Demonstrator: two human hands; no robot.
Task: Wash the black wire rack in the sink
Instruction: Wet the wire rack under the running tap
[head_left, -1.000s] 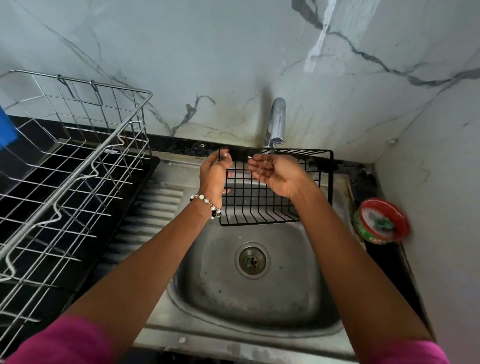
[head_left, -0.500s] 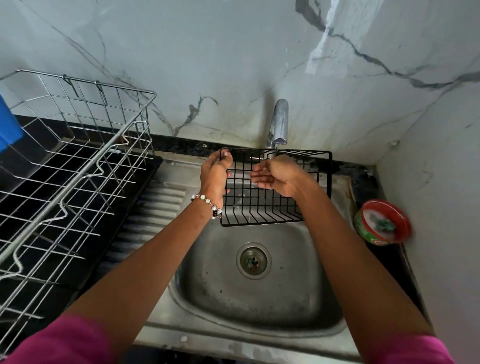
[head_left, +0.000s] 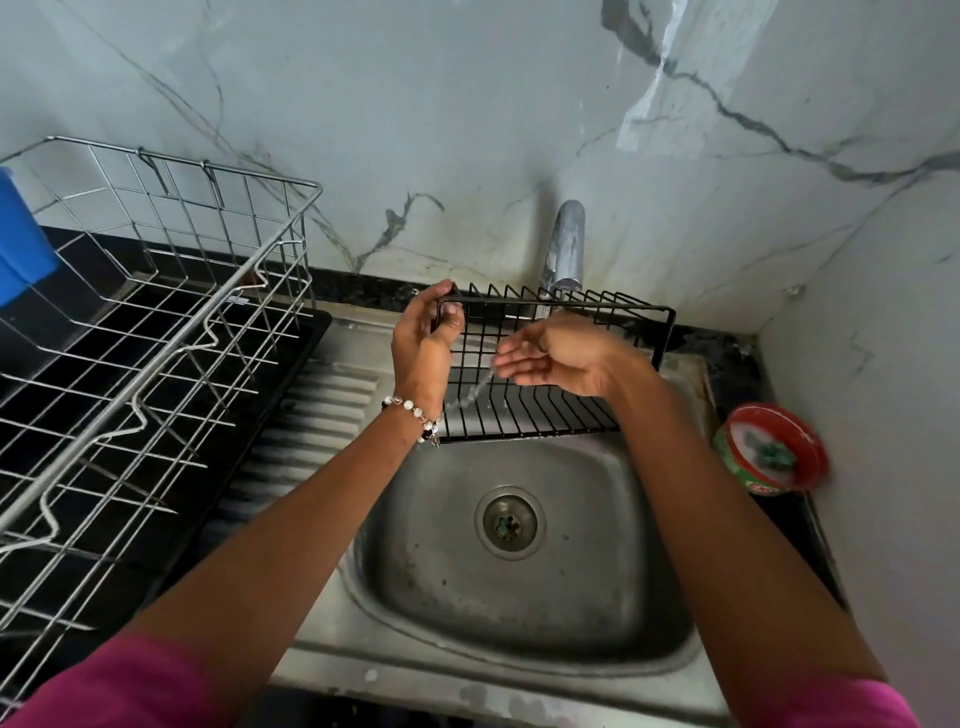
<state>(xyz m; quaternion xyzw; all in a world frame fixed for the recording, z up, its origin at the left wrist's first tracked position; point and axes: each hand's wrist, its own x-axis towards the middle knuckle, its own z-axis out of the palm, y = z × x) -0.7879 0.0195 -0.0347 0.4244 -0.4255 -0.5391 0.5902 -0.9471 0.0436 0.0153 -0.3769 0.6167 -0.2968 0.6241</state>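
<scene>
Gripping the black wire rack at its back-left corner was the left hand, rack long axis along the sink back edge, tines up, right hand cupped wide, holding nothing.

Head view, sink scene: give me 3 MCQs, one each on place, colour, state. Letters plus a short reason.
1. Where does the red-rimmed tub sit?
A. in the sink basin
B. on the counter right of the sink
C. in the silver dish rack

2. What colour is the item at the far left edge, by the silver dish rack?
A. blue
B. yellow
C. white

3. How is the black wire rack held?
A. lying flat in the basin, untouched
B. gripped by both hands
C. gripped at its upper left corner by the left hand, right hand open

Key: 1 B, it stands beside the sink by the wall. 2 A, the blue item. 3 C, only the left fingers curl round the wire; water runs off the open right palm.
</scene>
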